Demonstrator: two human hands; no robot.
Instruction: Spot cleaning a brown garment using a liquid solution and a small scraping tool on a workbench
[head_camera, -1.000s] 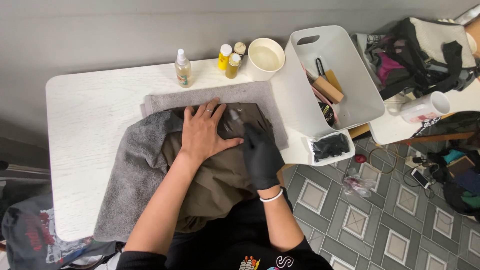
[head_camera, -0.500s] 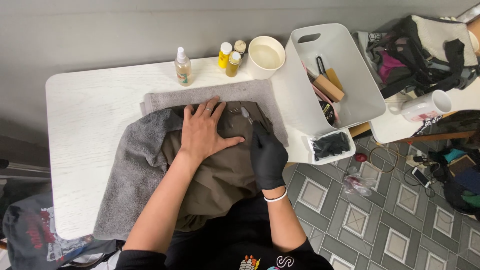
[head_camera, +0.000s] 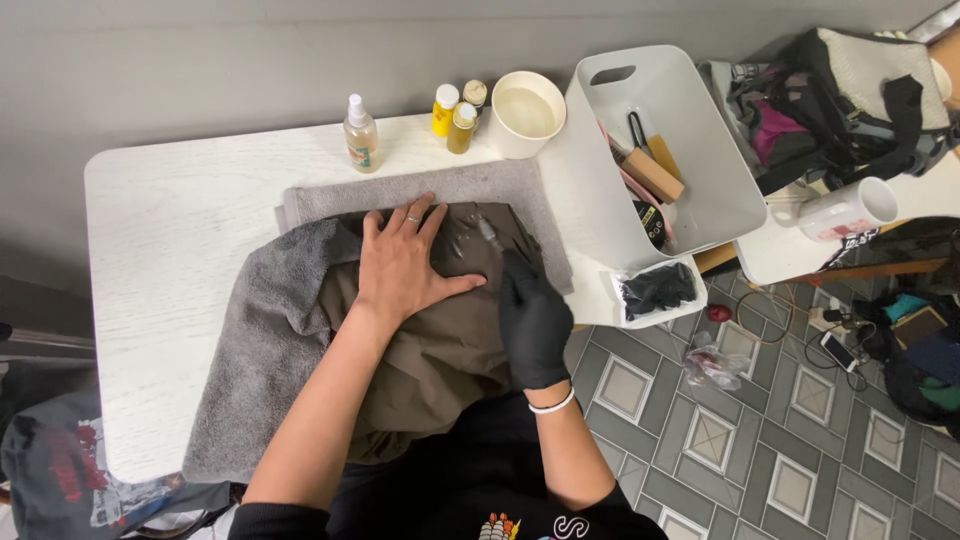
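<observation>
Olive-brown garment (head_camera: 430, 350), spread over a grey towel (head_camera: 250, 340) on the white table (head_camera: 170, 220), its lower part hanging off the near edge toward me. My left hand (head_camera: 405, 265), bare, lies flat on the cloth, fingers spread, a ring on one. My right hand (head_camera: 533, 320), in a black glove, has its fingers pressed together around a small clear item (head_camera: 488, 235) touching the cloth; what it is I cannot tell. Behind: spray bottle (head_camera: 361, 135), yellow bottles (head_camera: 452, 115), cream cup (head_camera: 526, 112). Right: white bin (head_camera: 690, 190) holding brushes.
</observation>
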